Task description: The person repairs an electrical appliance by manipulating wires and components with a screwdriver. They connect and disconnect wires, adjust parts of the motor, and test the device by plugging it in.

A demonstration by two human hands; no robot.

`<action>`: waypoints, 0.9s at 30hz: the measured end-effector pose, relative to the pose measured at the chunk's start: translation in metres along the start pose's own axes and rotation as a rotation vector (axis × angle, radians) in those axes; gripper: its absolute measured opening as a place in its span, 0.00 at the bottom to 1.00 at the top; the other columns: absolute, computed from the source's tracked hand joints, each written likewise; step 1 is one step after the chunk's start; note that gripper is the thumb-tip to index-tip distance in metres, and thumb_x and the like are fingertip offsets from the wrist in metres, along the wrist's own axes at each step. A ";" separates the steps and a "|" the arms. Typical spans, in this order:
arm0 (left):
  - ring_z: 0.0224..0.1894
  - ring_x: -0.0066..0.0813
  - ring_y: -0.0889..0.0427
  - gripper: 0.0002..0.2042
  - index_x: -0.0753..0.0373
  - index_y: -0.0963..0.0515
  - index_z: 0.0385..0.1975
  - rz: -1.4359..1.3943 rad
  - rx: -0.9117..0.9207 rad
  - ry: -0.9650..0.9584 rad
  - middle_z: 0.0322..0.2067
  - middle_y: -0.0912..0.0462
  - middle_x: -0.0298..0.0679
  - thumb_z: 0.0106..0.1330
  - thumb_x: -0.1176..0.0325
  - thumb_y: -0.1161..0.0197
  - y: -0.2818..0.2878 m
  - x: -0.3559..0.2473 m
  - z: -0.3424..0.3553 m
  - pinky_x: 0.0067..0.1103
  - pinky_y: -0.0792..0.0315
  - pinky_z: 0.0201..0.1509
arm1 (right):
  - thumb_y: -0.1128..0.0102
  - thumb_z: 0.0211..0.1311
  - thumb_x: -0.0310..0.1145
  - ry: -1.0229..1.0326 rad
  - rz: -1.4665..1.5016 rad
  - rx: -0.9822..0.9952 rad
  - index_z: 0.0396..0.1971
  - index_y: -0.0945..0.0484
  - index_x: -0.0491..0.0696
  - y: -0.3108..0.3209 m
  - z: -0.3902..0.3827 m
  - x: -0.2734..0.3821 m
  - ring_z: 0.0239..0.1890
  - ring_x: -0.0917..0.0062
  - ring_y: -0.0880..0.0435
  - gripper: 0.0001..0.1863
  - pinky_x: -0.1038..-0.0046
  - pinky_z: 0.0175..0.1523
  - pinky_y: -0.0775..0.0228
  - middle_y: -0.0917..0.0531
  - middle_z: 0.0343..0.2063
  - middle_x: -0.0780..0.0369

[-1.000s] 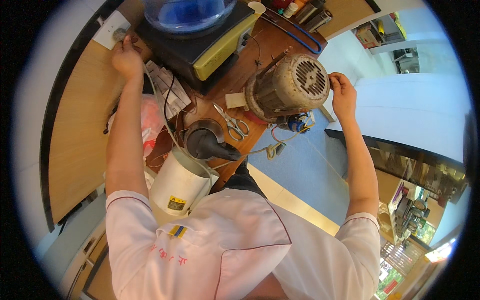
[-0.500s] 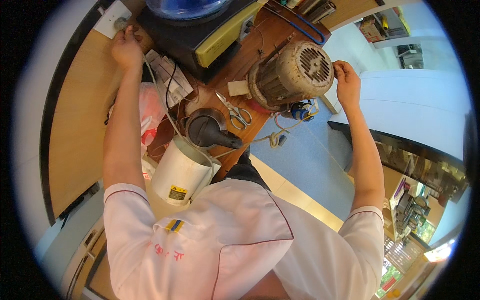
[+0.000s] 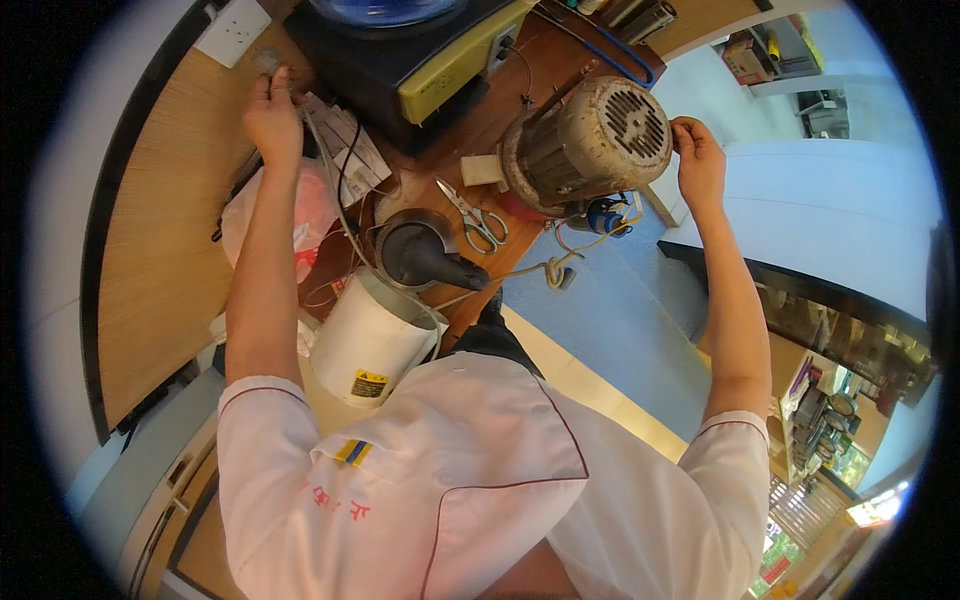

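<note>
My left hand (image 3: pixel 273 125) pinches a greyish power plug (image 3: pixel 266 62) near the wall, just apart from the white socket panel (image 3: pixel 233 33). From it a pale cord (image 3: pixel 336 195) runs down past the white cylindrical housing (image 3: pixel 365 330) and on, loosely knotted, toward the motor. A worn, rusty electric motor (image 3: pixel 560 155) with a slotted end cover lies at the table's edge. My right hand (image 3: pixel 702 168) has its curled fingertips at the cover's rim; how firmly they grip cannot be seen.
On the wooden table (image 3: pixel 455 320) are scissors (image 3: pixel 475 220), a black-lidded kettle (image 3: pixel 425 258) and small white boxes (image 3: pixel 345 155). A black and yellow machine (image 3: pixel 430 80) stands behind. A pink plastic bag (image 3: pixel 312 205) sits at left. Blue flooring (image 3: pixel 600 310) shows at right.
My left hand has drawn the plug out of the wall socket and moved it down and to the right. My right hand stays at the motor's rim.
</note>
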State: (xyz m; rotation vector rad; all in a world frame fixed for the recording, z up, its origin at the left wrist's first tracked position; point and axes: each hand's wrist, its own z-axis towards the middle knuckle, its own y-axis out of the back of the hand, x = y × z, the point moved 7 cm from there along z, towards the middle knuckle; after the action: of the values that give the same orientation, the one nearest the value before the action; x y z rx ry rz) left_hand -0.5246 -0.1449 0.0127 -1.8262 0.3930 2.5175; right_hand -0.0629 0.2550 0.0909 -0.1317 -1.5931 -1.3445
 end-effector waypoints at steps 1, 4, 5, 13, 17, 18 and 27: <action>0.24 0.20 0.22 0.14 0.66 0.15 0.42 -0.081 0.015 0.024 0.26 0.15 0.37 0.78 0.60 0.38 0.004 -0.007 0.002 0.22 0.29 0.30 | 0.45 0.79 0.31 -0.001 -0.017 0.001 0.47 0.18 0.38 0.000 0.000 0.001 0.42 0.79 0.13 0.12 0.74 0.53 0.20 0.11 0.39 0.60; 0.25 0.17 0.26 0.15 0.65 0.16 0.47 -0.273 0.083 0.065 0.33 0.14 0.34 0.80 0.58 0.40 0.022 -0.042 -0.003 0.18 0.32 0.29 | 0.46 0.79 0.32 -0.005 -0.035 0.012 0.47 0.18 0.38 0.000 -0.001 0.002 0.43 0.79 0.13 0.12 0.74 0.53 0.20 0.11 0.39 0.60; 0.26 0.17 0.27 0.15 0.65 0.16 0.49 -0.303 0.118 0.058 0.36 0.14 0.34 0.80 0.58 0.40 0.029 -0.056 -0.008 0.17 0.33 0.30 | 0.46 0.79 0.32 -0.007 -0.036 0.017 0.47 0.18 0.38 0.000 -0.001 0.001 0.43 0.78 0.13 0.12 0.74 0.53 0.20 0.11 0.39 0.60; 0.39 0.22 0.21 0.14 0.66 0.19 0.55 -0.099 0.349 0.038 0.45 0.13 0.39 0.76 0.66 0.36 0.090 -0.122 -0.087 0.22 0.25 0.45 | 0.44 0.77 0.34 0.044 0.003 -0.006 0.48 0.16 0.41 -0.001 0.004 -0.014 0.42 0.73 0.09 0.13 0.71 0.50 0.20 0.10 0.38 0.56; 0.44 0.22 0.18 0.12 0.66 0.18 0.52 0.114 0.560 0.211 0.42 0.13 0.36 0.69 0.75 0.33 0.098 -0.060 -0.140 0.22 0.24 0.52 | 0.43 0.76 0.36 0.059 0.032 -0.001 0.49 0.16 0.44 0.000 0.004 -0.009 0.43 0.67 0.09 0.13 0.68 0.51 0.20 0.10 0.40 0.55; 0.45 0.24 0.17 0.14 0.66 0.18 0.51 0.170 0.603 0.201 0.42 0.13 0.38 0.67 0.77 0.34 0.094 -0.056 -0.154 0.22 0.24 0.53 | 0.43 0.76 0.36 0.070 -0.017 -0.016 0.49 0.16 0.45 0.002 0.005 -0.013 0.44 0.65 0.09 0.13 0.67 0.51 0.21 0.10 0.41 0.55; 0.56 0.56 0.19 0.24 0.68 0.21 0.54 0.597 0.899 -0.020 0.52 0.18 0.56 0.54 0.85 0.45 0.057 -0.069 -0.272 0.35 0.26 0.62 | 0.44 0.77 0.41 0.143 -0.187 -0.044 0.51 0.16 0.48 0.007 -0.001 0.004 0.46 0.57 0.12 0.16 0.60 0.50 0.22 0.11 0.43 0.55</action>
State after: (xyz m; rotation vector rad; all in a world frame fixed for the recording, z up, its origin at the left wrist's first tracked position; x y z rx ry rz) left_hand -0.2573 -0.2461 0.0096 -1.4075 1.9069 1.9845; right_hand -0.0599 0.2553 0.0984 0.0874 -1.4842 -1.4982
